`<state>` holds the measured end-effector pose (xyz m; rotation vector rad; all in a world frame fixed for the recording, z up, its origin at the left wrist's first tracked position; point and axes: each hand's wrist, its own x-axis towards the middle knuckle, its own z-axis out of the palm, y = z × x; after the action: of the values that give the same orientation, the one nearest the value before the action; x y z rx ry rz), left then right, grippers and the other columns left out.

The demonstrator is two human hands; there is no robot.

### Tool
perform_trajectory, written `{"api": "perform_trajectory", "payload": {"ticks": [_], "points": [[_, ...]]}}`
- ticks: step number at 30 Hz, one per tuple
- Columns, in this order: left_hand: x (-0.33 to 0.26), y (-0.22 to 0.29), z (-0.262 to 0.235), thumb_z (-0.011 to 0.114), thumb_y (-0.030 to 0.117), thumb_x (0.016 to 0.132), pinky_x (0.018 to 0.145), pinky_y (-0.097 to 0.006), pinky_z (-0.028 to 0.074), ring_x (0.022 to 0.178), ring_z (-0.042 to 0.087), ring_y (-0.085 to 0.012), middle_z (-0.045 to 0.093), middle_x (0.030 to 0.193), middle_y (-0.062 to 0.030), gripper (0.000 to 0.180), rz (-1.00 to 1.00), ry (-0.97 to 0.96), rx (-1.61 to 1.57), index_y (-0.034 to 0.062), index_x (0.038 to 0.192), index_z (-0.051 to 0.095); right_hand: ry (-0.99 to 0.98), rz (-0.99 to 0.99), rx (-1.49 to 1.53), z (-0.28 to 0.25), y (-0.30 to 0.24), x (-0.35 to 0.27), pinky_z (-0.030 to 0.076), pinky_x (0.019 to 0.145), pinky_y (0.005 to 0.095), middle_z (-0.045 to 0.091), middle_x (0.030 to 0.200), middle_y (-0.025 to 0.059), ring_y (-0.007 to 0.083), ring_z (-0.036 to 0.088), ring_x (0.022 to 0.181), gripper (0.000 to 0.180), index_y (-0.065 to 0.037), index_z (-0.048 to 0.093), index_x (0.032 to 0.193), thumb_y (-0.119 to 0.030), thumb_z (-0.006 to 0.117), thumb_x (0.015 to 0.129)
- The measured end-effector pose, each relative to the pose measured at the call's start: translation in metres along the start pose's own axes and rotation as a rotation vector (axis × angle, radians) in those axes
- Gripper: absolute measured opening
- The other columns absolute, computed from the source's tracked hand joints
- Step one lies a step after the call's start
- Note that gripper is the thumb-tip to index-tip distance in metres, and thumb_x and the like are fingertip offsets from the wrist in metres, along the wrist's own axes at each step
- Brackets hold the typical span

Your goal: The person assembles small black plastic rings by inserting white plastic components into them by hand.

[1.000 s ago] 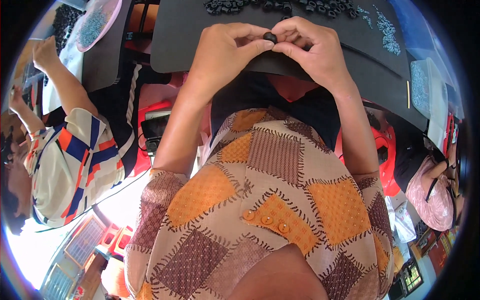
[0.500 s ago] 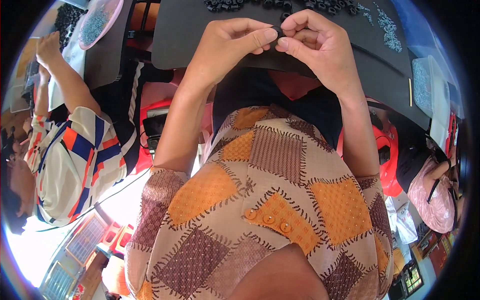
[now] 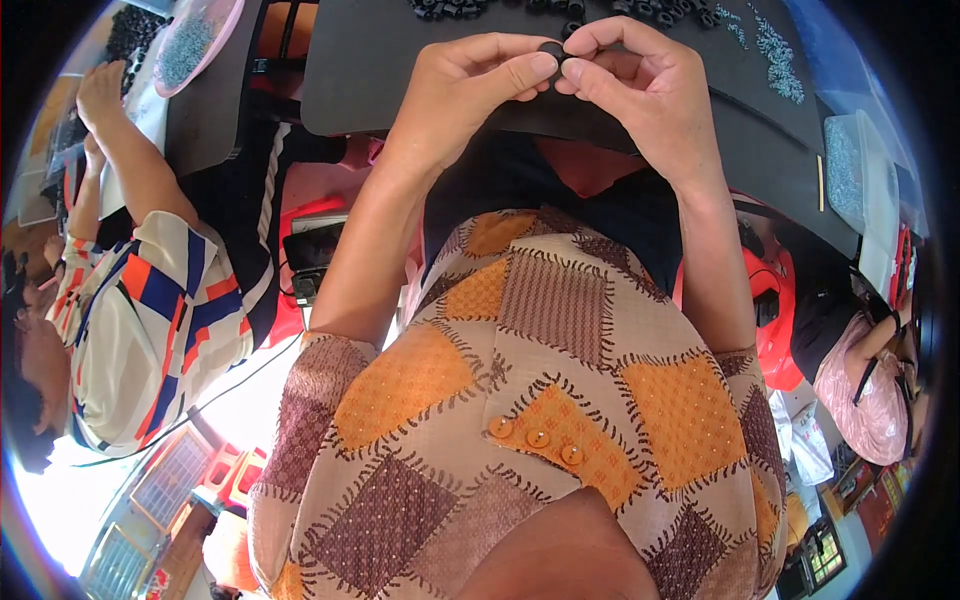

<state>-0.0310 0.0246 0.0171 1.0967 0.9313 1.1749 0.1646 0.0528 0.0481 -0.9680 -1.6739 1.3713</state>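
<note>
At top centre, the left hand [image 3: 470, 85] and right hand [image 3: 640, 85] pinch one small black ring [image 3: 552, 50] between fingertips, apparently mid-assembly, while a row of rings [image 3: 560, 8] on the black table [image 3: 380, 70] awaits.

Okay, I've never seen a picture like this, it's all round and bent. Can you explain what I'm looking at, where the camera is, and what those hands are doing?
The camera is worn on a person's head and looks down, so you see their patchwork orange and brown top and both forearms reaching forward. The wide lens bends straight edges, which makes the picture look round.

The left hand and right hand meet over a dark work mat. Between the fingers they pinch a small black ring-like part; I can't make out more detail.

More small black parts lie in a row along the mat's far edge, with a scatter of tiny grey pieces to the right and a clear plastic tub beside it. On the left sits another person in a striped shirt, near a pink bowl of grey pieces.
</note>
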Motion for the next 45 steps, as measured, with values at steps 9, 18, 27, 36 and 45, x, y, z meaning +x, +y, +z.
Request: {"api": "perform_trajectory", "payload": {"ticks": [9, 18, 27, 36, 45], "points": [[-0.003, -0.001, -0.004, 0.067, 0.022, 0.093, 0.074, -0.021, 0.051, 0.079, 0.064, -0.0100, 0.070, 0.088, -0.0065, 0.023, -0.033, -0.026, -0.034, 0.0023, 0.104, 0.071, 0.025, -0.045, -0.081, 0.003, -0.003, -0.003, 0.054, 0.078, 0.0228, 0.068, 0.091, 0.0050, 0.0122, 0.069, 0.085, 0.016, 0.002, 0.065, 0.105, -0.001, 0.067, 0.089], [-0.004, -0.003, -0.002, 0.066, 0.021, 0.094, 0.072, -0.022, 0.051, 0.077, 0.065, -0.0104, 0.071, 0.087, -0.0066, 0.021, -0.049, -0.037, -0.115, 0.0034, 0.104, 0.071, 0.072, 0.026, 0.037, 0.005, -0.027, -0.008, 0.052, 0.069, 0.0209, 0.065, 0.080, 0.0068, 0.0098, 0.067, 0.079, 0.011, 0.004, 0.066, 0.094, 0.007, 0.069, 0.083], [-0.003, -0.006, -0.006, 0.067, 0.018, 0.093, 0.072, -0.022, 0.052, 0.080, 0.066, -0.0117, 0.071, 0.091, -0.0083, 0.021, 0.005, -0.054, -0.065, 0.0029, 0.107, 0.071, 0.093, 0.004, -0.020, 0.007, -0.030, -0.009, 0.050, 0.065, 0.0200, 0.066, 0.084, 0.0033, 0.0084, 0.064, 0.076, 0.006, 0.003, 0.067, 0.089, 0.004, 0.070, 0.084], [-0.005, 0.000, -0.004, 0.070, 0.018, 0.090, 0.076, -0.022, 0.053, 0.082, 0.067, -0.0118, 0.072, 0.091, -0.0066, 0.023, 0.017, -0.025, 0.162, 0.0033, 0.107, 0.072, 0.083, -0.044, -0.239, 0.004, -0.034, -0.009, 0.048, 0.062, 0.0203, 0.066, 0.079, 0.0041, 0.0078, 0.062, 0.071, 0.009, 0.003, 0.068, 0.086, 0.003, 0.074, 0.079], [-0.007, 0.003, -0.008, 0.071, 0.018, 0.089, 0.077, -0.023, 0.052, 0.080, 0.065, -0.0096, 0.071, 0.086, -0.0049, 0.021, 0.089, -0.012, 0.394, 0.0031, 0.104, 0.073, 0.073, -0.111, -0.425, 0.009, -0.041, -0.009, 0.050, 0.061, 0.0229, 0.066, 0.078, 0.0059, 0.0087, 0.064, 0.070, 0.010, 0.004, 0.065, 0.084, 0.004, 0.073, 0.078]]}}
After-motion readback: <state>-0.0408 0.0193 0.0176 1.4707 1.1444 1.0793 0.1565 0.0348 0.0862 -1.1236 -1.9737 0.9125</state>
